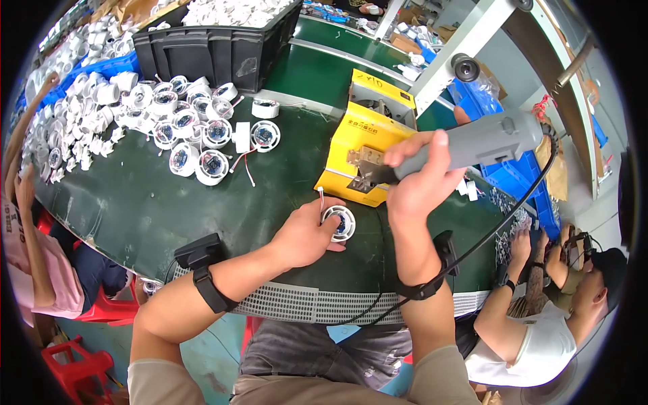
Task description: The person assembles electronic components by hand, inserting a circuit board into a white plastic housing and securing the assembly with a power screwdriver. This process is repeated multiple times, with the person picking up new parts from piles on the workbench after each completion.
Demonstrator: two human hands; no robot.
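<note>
Left hand (pixel 304 233): thumb and fingers closed on white ring (pixel 349 217) with a dark board; ring at the fingertips. Right hand (pixel 420 182): fingers wrapped round grey power screwdriver (pixel 482 140), its end at yellow box (pixel 343 152), just beyond those fingers; contact unclear. More white rings (pixel 212 165) lie ahead-left of left fingers.

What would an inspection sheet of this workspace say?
Surface: green tabletop, with a perforated grey strip along its near edge.
Job's things: white round part with a circuit board; grey tool, its nose at the yellow box, contact unclear.
Clutter: loose white parts heaped at left; black bin piled with more.
Hands: left hand holds the white round part; right hand grips the grey tool.
Cables: black cable loops down from the tool's rear.
Surroundings: pink-shirted co-worker left, white-shirted co-worker right.
</note>
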